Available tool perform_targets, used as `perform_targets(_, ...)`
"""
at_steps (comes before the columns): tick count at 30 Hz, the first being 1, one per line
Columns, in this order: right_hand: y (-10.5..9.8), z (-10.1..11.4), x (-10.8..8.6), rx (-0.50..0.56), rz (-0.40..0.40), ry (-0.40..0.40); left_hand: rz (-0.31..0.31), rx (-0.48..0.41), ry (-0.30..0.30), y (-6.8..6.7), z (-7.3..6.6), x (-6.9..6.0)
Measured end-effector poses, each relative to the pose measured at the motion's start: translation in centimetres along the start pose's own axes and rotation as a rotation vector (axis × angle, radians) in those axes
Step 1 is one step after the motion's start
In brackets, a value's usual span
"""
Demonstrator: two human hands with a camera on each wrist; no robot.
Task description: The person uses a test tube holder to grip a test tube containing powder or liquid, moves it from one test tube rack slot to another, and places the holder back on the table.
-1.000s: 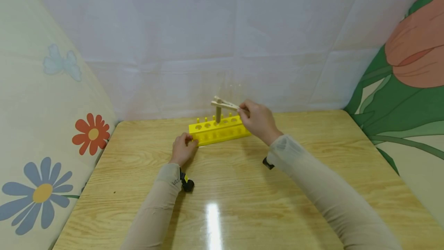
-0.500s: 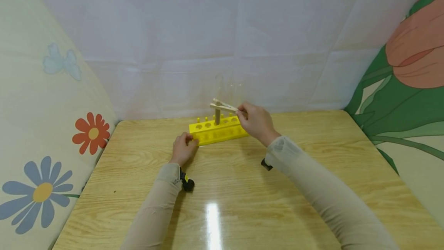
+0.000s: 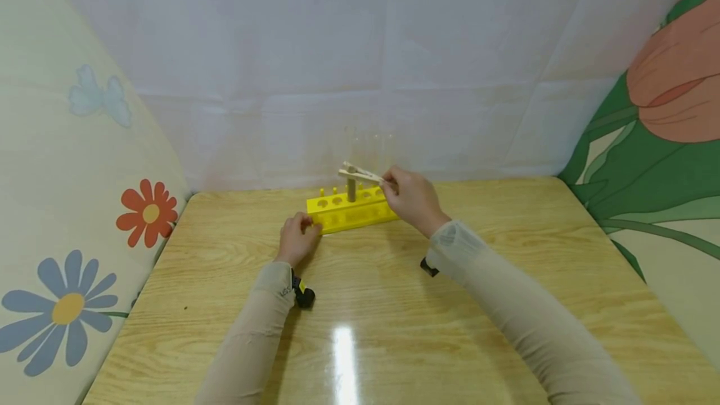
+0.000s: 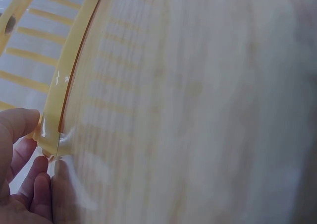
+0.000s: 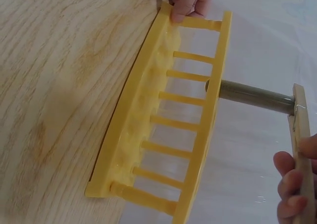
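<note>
My right hand (image 3: 415, 199) grips a wooden test tube holder (image 3: 362, 175), which clamps a test tube (image 3: 351, 190) with greyish-brown contents. In the right wrist view, the test tube (image 5: 257, 96) has its rounded bottom just through a hole in the top plate of the yellow test tube rack (image 5: 202, 130). The tube's clear upper part rises above the holder. At the near left end of the test tube rack (image 3: 360, 215), my left hand (image 3: 295, 239) pinches the base corner; in the left wrist view, the thumb and fingers of the left hand (image 4: 20, 159) lie around that corner.
Faint clear glass tubes (image 3: 384, 145) stand upright behind the holder; their lower ends are hidden. Several yellow pegs (image 3: 322, 193) line the rack's back edge. The wooden table (image 3: 382, 305) meets a white cloth backdrop (image 3: 281, 111), with flower-printed panels at both sides.
My right hand has moved slightly left and down with the holder, and the test tube has gone from above the rack into a hole. The left hand has stayed at the rack's end.
</note>
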State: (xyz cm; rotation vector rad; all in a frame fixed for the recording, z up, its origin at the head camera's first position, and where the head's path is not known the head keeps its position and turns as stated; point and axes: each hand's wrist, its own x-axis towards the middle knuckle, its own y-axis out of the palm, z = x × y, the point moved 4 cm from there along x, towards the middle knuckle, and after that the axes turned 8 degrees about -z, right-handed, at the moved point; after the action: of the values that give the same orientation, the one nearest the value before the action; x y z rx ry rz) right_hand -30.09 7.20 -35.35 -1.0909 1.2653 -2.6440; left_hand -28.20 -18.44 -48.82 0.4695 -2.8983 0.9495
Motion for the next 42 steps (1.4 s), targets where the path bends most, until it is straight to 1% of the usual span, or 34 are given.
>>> perform_targets(8,0.7,-0.1,-0.3,0.002,0.021,0.027,0.028,-0.003,-0.023,0.0,0.2,0.1)
perform_targets(18,1.4,-0.5,-0.6,0.01,-0.005,-0.001,0.035,-0.006,-0.022,0.1,0.3,0.2)
perform_targets(22,1.7,-0.6,-0.6,0.01,0.007,0.012,0.032,-0.01,-0.021,0.0,0.3,0.3)
perform_targets(29,2.1,-0.8,-1.0,0.027,0.063,0.042,0.036,-0.011,-0.029,0.0,0.2,0.2)
perform_targets(36,2.4,-0.9,-1.3,0.01,0.081,0.05,0.028,0.001,-0.013,0.1,0.5,0.4)
perform_targets(42,2.7,-1.1,-1.5,0.001,0.087,0.057,0.029,-0.007,-0.012,0.3,0.7,0.5)
